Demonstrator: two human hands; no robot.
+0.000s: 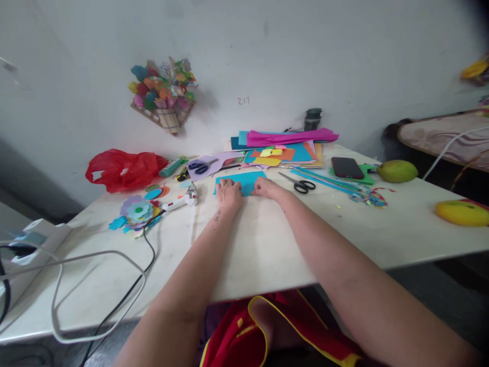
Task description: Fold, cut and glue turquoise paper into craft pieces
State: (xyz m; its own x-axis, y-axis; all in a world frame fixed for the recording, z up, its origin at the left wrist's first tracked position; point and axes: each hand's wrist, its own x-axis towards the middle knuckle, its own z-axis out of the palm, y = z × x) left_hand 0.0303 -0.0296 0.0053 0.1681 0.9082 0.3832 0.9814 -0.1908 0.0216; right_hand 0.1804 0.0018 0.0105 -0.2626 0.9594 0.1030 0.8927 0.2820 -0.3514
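Note:
A sheet of blue paper (247, 179) lies flat on the table in front of me. My left hand (228, 193) rests on its left part, palm down, with the fingers laid out on the sheet. At the paper's right end is my right hand (266, 188), its fingers curled in and closed at the edge. The fingertips of that hand are partly hidden. Black-handled scissors (303, 185) lie just right of my right hand. A white glue gun (183, 200) stands left of my left hand.
Cut paper flowers (138, 210) and a red plastic bag (126, 168) lie on the left. Cables (143, 275) loop over the front left. Stacked coloured paper (282, 153) sits at the back. A phone (347, 167), paper strips (324, 179) and a mango (397, 171) are on the right.

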